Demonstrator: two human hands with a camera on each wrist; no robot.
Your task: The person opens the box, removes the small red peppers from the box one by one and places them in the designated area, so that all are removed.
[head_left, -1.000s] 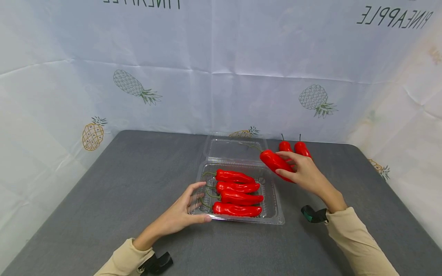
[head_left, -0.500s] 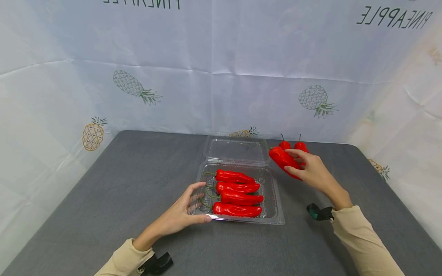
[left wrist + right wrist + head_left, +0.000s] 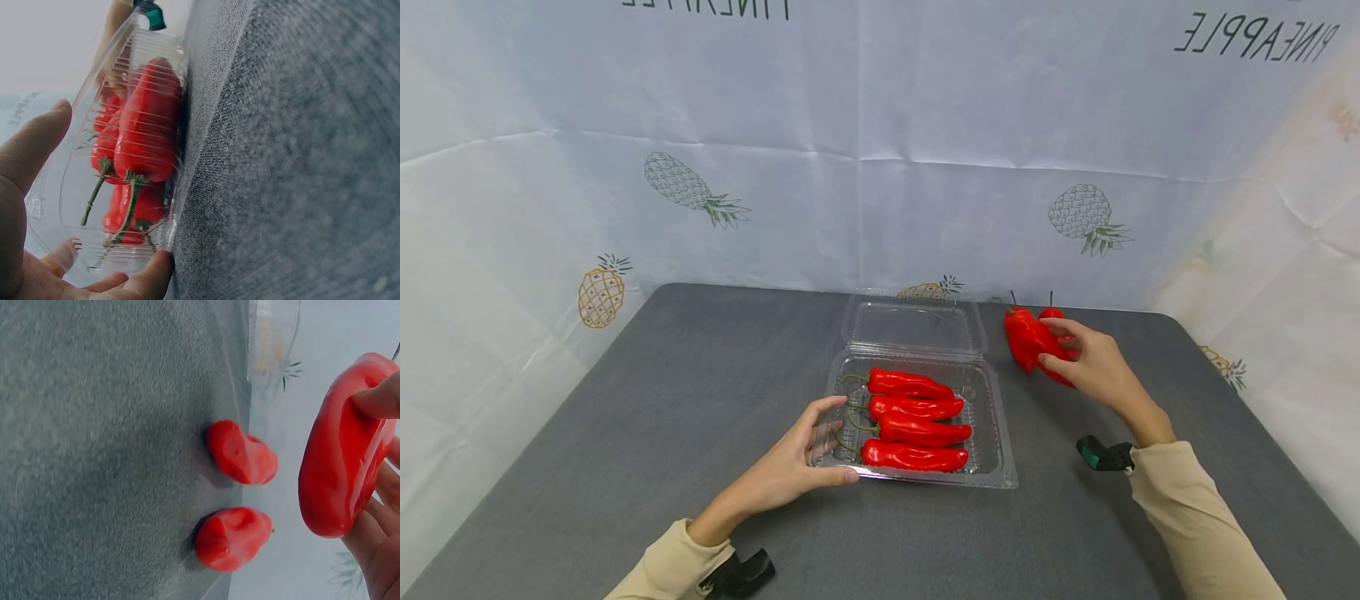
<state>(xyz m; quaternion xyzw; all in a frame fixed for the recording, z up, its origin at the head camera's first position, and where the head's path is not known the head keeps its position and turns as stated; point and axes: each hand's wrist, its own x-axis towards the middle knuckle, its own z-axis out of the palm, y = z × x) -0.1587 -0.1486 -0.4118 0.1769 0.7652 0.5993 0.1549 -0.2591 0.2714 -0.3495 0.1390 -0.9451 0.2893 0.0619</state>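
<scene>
The right hand, pinching, reaches farther forward than the loosely curved left hand.

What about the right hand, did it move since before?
Yes. In the head view, the right hand went further right, away from the clear plastic clamshell container.

Soft, even light glints on the peppers.

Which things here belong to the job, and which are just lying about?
Likely job:
- pepper held by right hand
- two loose peppers
- open container, touched by left hand
- four peppers inside

Likely surroundings:
- pineapple-print backdrop
- grey table
- wrist devices
</scene>
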